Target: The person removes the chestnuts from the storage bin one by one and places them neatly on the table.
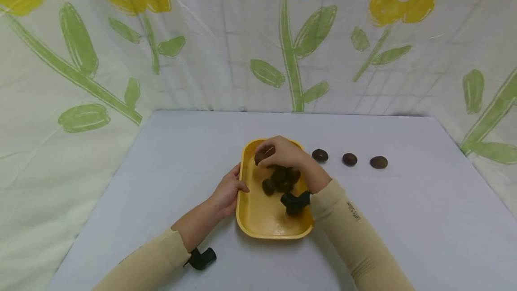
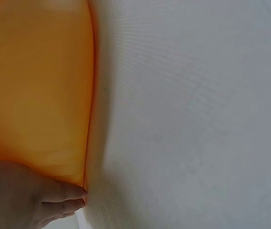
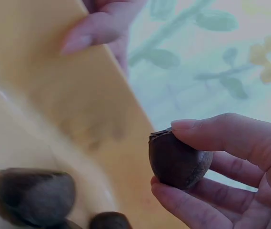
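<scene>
A yellow tray (image 1: 255, 221) lies lengthwise before me on the white table. My left hand (image 1: 226, 194) grips its left side, the thumb over the rim and the other fingers along the outer wall. Over the tray's far end, my right hand (image 1: 284, 152) pinches a dark brown chestnut (image 3: 175, 162) between thumb and fingers; the right wrist view shows its flaky tip and a rough patch. Several more chestnuts (image 1: 278, 176) are clustered in the tray beneath the right wrist, partly hidden by it.
Right of the tray, three chestnuts sit spaced in a row: a near one (image 1: 320, 155), a middle one (image 1: 349, 159) and an outer one (image 1: 378, 162). Behind the white table (image 1: 181, 147) hangs a flower-printed curtain (image 1: 210, 57). Each wrist wears a black camera mount (image 1: 295, 202).
</scene>
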A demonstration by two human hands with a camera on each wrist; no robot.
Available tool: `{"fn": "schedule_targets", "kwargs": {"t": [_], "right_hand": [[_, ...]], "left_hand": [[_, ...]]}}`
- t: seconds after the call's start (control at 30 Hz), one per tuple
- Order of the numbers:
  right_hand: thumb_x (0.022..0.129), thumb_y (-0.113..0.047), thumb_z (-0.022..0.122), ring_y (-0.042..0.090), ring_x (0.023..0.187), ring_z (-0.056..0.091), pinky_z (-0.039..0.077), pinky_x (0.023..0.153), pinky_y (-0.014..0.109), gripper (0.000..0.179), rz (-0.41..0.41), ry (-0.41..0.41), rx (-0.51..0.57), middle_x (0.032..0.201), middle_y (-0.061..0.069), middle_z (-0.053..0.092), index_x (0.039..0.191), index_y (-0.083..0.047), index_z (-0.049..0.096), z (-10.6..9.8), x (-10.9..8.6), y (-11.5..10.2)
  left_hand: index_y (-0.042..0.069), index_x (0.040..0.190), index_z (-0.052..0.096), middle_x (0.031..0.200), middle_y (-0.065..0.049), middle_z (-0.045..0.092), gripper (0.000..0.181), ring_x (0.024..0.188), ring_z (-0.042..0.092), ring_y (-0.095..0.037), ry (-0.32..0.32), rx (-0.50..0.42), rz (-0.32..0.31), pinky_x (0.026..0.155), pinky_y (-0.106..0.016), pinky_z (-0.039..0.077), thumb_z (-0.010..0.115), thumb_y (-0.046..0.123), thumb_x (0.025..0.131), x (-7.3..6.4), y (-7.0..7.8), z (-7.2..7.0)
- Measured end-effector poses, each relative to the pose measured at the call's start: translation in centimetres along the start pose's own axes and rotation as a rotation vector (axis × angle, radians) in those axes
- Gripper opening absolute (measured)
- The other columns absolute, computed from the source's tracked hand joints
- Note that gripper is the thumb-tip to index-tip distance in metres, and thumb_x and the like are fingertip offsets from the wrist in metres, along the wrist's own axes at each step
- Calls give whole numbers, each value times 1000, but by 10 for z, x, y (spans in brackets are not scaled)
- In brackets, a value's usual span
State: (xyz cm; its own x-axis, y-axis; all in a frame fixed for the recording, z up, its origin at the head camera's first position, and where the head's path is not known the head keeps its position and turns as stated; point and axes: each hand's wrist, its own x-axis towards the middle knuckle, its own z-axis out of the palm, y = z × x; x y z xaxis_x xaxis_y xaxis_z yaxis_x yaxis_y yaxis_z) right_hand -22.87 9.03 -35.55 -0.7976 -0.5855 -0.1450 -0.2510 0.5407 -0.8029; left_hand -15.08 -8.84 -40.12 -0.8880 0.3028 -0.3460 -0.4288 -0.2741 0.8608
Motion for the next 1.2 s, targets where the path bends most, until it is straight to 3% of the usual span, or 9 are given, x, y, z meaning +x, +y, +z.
{"fn": "schedule_targets", "kwargs": {"t": [0.17,0.6,0.93,1.1,1.2], "right_hand": [[80,-17,70,21,105,61,51,88,34,37,30,34,36,112,6,65,115,-6,65,-11,-10,1],[83,-14,67,28,113,58,49,92,38,43,62,146,232,124,14,56,123,-1,58,-41,-41,18],[82,-24,68,30,115,56,48,91,38,48,181,266,190,126,15,55,126,-7,55,-66,-73,51],[84,-29,66,31,115,54,43,96,45,51,242,332,136,128,17,54,127,-6,53,-83,-94,70],[84,-32,66,25,113,55,42,98,46,53,284,376,98,129,17,54,128,-5,52,-91,-104,82]], "left_hand": [[8,150,6,155,-12,18,87,140,24,-30,-15,4,5,114,-45,23,33,-18,72,0,0,0],[8,150,7,155,-12,19,88,139,26,-29,43,22,-14,114,-43,24,35,-19,72,-1,0,1],[7,150,7,155,-13,18,87,140,25,-30,25,18,-10,114,-44,24,34,-19,72,1,-2,1],[8,150,7,156,-11,16,87,140,24,-28,30,21,-8,114,-42,23,34,-20,72,2,-2,1],[8,150,7,156,-10,16,88,140,25,-27,42,27,-8,114,-42,23,35,-19,71,2,-2,1]]}}
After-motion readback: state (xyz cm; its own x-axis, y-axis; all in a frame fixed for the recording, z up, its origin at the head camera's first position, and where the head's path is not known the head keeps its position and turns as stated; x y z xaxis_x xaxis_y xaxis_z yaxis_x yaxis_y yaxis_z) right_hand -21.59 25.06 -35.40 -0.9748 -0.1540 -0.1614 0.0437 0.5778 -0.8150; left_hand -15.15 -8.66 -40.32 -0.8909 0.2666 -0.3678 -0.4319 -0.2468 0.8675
